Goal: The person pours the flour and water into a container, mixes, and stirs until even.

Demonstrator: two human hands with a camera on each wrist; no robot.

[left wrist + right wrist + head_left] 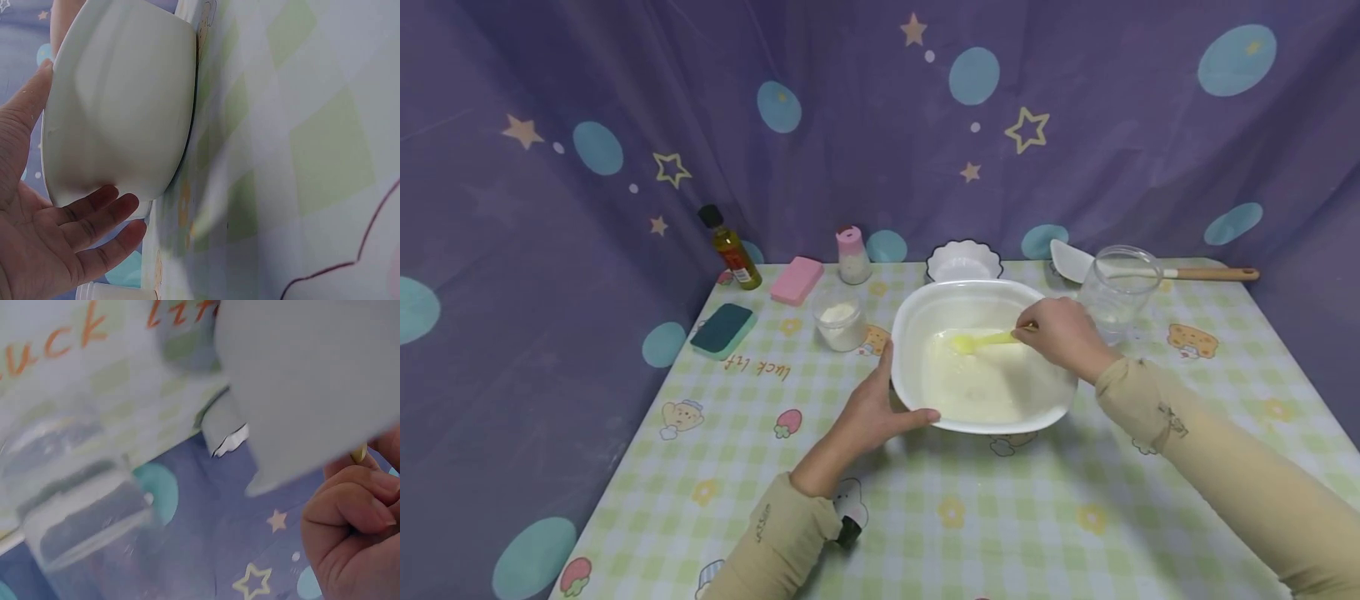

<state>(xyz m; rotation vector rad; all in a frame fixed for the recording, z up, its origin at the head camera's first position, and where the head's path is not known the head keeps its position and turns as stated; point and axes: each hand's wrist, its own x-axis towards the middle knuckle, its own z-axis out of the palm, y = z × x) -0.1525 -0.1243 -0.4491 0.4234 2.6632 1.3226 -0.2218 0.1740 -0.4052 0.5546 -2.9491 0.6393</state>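
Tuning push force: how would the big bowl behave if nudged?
The big bowl is probably stiff: no dent shows where the left hand touches it. The milky liquid inside likely adds weight and may slosh. Tipping seems unlikely, given the broad, low shape.

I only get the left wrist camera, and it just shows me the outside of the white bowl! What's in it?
Observer: The head view shows a pale liquid inside the white bowl.

Operator: Ooh! What's the right hand got?

Observer: It pinches the handle of a yellow utensil.

Operator: Is anything over to the right of the bowl?

Observer: Yes, a clear jar stands on the table there, just beyond the right forearm.
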